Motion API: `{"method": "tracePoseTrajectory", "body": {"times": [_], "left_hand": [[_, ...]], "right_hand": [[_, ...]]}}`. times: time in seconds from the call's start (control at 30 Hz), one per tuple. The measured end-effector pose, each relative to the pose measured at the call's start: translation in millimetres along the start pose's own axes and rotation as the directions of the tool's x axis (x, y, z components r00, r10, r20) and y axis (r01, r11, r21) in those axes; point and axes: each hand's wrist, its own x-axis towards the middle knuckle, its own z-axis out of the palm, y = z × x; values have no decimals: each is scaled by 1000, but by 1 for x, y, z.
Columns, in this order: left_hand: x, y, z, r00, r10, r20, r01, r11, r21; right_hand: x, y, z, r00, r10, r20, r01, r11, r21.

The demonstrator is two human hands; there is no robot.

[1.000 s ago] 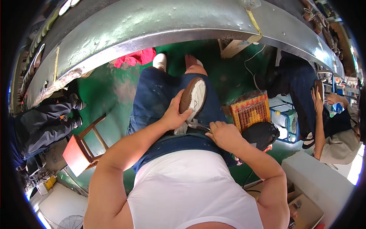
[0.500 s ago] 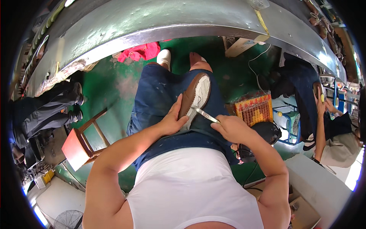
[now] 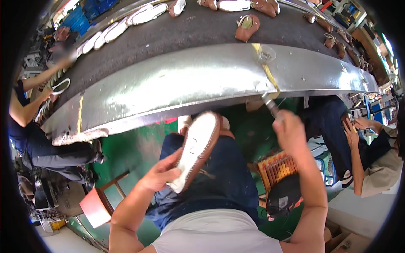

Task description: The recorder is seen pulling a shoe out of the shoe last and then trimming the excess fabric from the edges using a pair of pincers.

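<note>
My left hand (image 3: 162,172) grips a brown shoe (image 3: 198,147) at its lower end, thumb on top and fingers wrapped around the side. The shoe is held over my lap, its white underside turned up with a row of stitches along the brown edge. My right hand (image 3: 290,130) is closed around a small metal hammer (image 3: 270,104), raised to the right of the shoe. The hammer's head is at the front edge of the metal-faced bench (image 3: 168,80), apart from the shoe; whether it touches the bench I cannot tell.
Brown shoes (image 3: 247,28) and white-bottomed ones (image 3: 147,14) line the bench top. A small clear dish (image 3: 266,54) sits near its edge. A red stool (image 3: 96,207) stands at left, a beaded seat (image 3: 276,168) and dark bag (image 3: 283,196) at right. People work on both sides.
My left hand has lifted the shoe from my thigh and turned it more underside up. My right hand has carried the hammer away from the shoe, forward and right. The view has tilted up toward the bench.
</note>
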Motion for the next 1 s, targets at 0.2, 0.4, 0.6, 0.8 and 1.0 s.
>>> {"method": "tracePoseTrajectory", "body": {"times": [0.2, 0.4, 0.6, 0.8, 1.0], "left_hand": [[137, 166, 20, 915, 394, -87, -307, 820, 482], [349, 245, 16, 766, 643, 9, 100, -132, 986], [416, 230, -38, 844, 252, 473, -228, -631, 742], [499, 301, -57, 558, 803, -209, -89, 309, 947], [630, 324, -79, 604, 594, -531, 179, 548, 817]], "right_hand": [[127, 134, -14, 956, 149, -253, -212, 946, -244], [144, 189, 11, 934, 196, -300, -278, 924, -263], [147, 182, 8, 917, 276, -289, -347, 908, -234], [148, 179, 2, 904, 297, -307, -373, 898, -231], [148, 176, 6, 891, 341, -301, -407, 892, -195]]}}
